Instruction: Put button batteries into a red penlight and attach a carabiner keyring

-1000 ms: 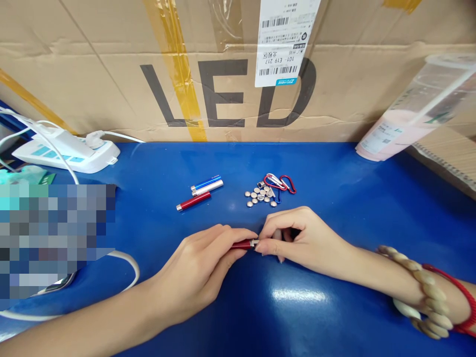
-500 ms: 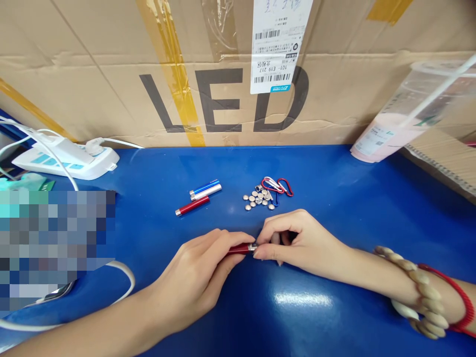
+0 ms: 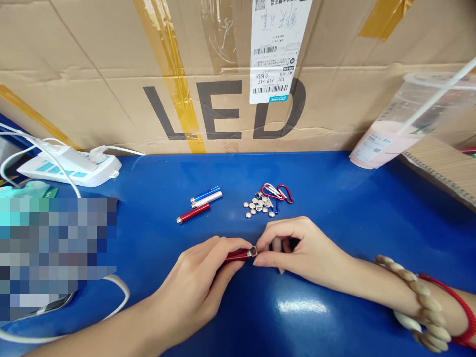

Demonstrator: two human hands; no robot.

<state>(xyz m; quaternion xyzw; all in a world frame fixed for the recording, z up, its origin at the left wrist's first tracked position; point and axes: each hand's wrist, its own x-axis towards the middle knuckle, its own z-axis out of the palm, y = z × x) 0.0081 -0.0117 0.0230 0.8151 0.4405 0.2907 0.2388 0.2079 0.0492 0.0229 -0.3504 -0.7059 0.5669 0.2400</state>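
Observation:
My left hand (image 3: 208,275) is closed around a slim red metal tube (image 3: 237,256), like a small penlight, held level just above the table. At the tube's right end is a silver end cap (image 3: 254,251) with a loop-like opening. My right hand (image 3: 293,245) pinches at this cap with thumb and forefinger, its other fingers curled in. Beyond my hands lie a blue tube (image 3: 206,197), a silver tube (image 3: 208,200) and another red tube (image 3: 194,213). Several button cells (image 3: 253,206) are piled with small metal parts beside red carabiners (image 3: 285,194) and a blue carabiner (image 3: 275,204).
A large cardboard box (image 3: 119,114) stands along the back of the blue table (image 3: 320,188). At the right back is a plastic cup (image 3: 379,144) with pink drink and a straw. A white power strip (image 3: 92,171) with cables sits at left, behind a blurred-out object (image 3: 48,253).
The silver cap has turned, so its loop opening now faces me, and the right fingertips sit slightly looser around it. The whole view has shifted a little downward in the picture.

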